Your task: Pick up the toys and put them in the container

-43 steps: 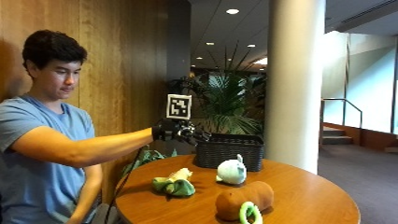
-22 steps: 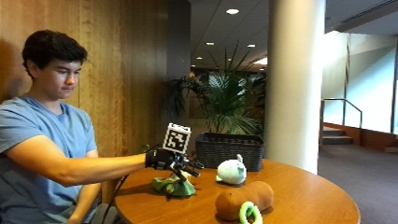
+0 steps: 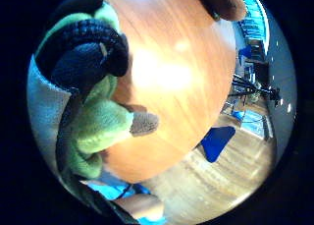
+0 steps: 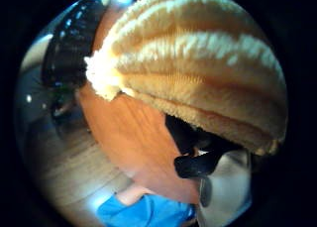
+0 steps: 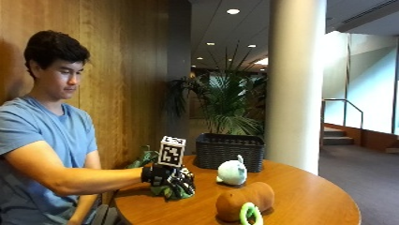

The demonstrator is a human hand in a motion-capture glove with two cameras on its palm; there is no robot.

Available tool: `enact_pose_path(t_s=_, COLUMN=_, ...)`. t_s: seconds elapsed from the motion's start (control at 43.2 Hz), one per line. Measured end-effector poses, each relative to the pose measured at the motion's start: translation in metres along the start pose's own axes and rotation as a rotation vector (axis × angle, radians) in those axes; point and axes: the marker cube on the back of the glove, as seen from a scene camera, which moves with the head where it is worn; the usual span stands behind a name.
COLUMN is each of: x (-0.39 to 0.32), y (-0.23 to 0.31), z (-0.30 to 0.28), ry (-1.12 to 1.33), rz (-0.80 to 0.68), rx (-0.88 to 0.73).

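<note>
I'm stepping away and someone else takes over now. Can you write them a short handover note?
Right hand: gloved, down on the green and cream plush toy on the table, fingers curled round it.
Still on the table: white plush toy, brown plush toy with a green ring.
Container: dark basket at the table's far edge; its inside is not visible.
Left: lift this toy into the basket, then the others.

Wood-panelled lobby corner with a round table, a pillar and a palm.

A round, glossy orange-brown wooden table (image 5: 312, 197) stands beside a warm wood-panelled wall (image 5: 124, 70). Behind it rise a thick cream round pillar (image 5: 296, 79) and a tall green potted palm (image 5: 227, 101). Small recessed ceiling lights (image 5: 233, 11) glow overhead; bright daylight falls near steps with a metal handrail (image 5: 346, 110).
</note>
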Motion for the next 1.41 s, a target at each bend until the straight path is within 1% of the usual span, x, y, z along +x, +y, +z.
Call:
enact_pose_path(t_s=0.069, x=-0.004, y=0.001, z=-0.003, ry=-0.033, rz=-0.002, rx=0.07)
enact_pose_path(t_s=0.139, x=-0.015, y=0.0, z=-0.016, ry=-0.191, rz=0.02, rx=0.137)
enact_pose_path(t_s=0.208, x=-0.019, y=-0.002, z=-0.025, ry=-0.253, rz=0.036, rx=0.159)
enact_pose_path(t_s=0.347, x=-0.026, y=-0.008, z=-0.046, ry=-0.45, rz=0.033, rx=0.125)
enact_pose_path(t_s=0.439, x=-0.008, y=-0.013, z=-0.036, ry=-0.31, rz=0.041, rx=0.08)
enact_pose_path(t_s=0.462, x=-0.008, y=-0.014, z=-0.037, ry=-0.333, rz=0.046, rx=0.071)
enact_pose_path(t_s=0.555, x=-0.017, y=-0.019, z=-0.064, ry=-0.596, rz=0.056, rx=0.056)
enact_pose_path(t_s=0.601, x=-0.012, y=-0.021, z=-0.072, ry=-0.576, rz=0.058, rx=0.059)
enact_pose_path(t_s=0.671, x=0.01, y=-0.023, z=-0.079, ry=-0.407, rz=0.066, rx=0.069)
enact_pose_path(t_s=0.694, x=0.016, y=-0.024, z=-0.087, ry=-0.398, rz=0.078, rx=0.074)
enact_pose_path(t_s=0.763, x=0.026, y=-0.029, z=-0.118, ry=-0.474, rz=0.138, rx=0.088)
enact_pose_path(t_s=0.856, x=0.047, y=-0.03, z=-0.155, ry=-0.446, rz=0.088, rx=0.131)
enact_pose_path(t_s=0.879, x=0.052, y=-0.031, z=-0.167, ry=-0.451, rz=0.098, rx=0.14)
enact_pose_path(t_s=0.948, x=0.066, y=-0.039, z=-0.206, ry=-0.516, rz=0.244, rx=0.146)
enact_pose_path(t_s=0.971, x=0.069, y=-0.042, z=-0.219, ry=-0.53, rz=0.27, rx=0.153)
enact_pose_path(t_s=0.994, x=0.071, y=-0.043, z=-0.231, ry=-0.531, rz=0.263, rx=0.167)
enact_pose_path(t_s=1.064, x=0.078, y=-0.042, z=-0.258, ry=-0.473, rz=0.154, rx=0.227)
enact_pose_path(t_s=1.11, x=0.083, y=-0.045, z=-0.272, ry=-0.457, rz=0.142, rx=0.245)
enact_pose_path(t_s=1.202, x=0.072, y=-0.059, z=-0.315, ry=-0.584, rz=0.177, rx=0.261)
enact_pose_path(t_s=1.295, x=0.053, y=-0.077, z=-0.35, ry=-0.592, rz=0.147, rx=0.292)
enact_pose_path(t_s=1.387, x=0.024, y=-0.1, z=-0.383, ry=-0.695, rz=0.228, rx=0.271)
enact_pose_path(t_s=1.411, x=0.019, y=-0.106, z=-0.387, ry=-0.693, rz=0.226, rx=0.268)
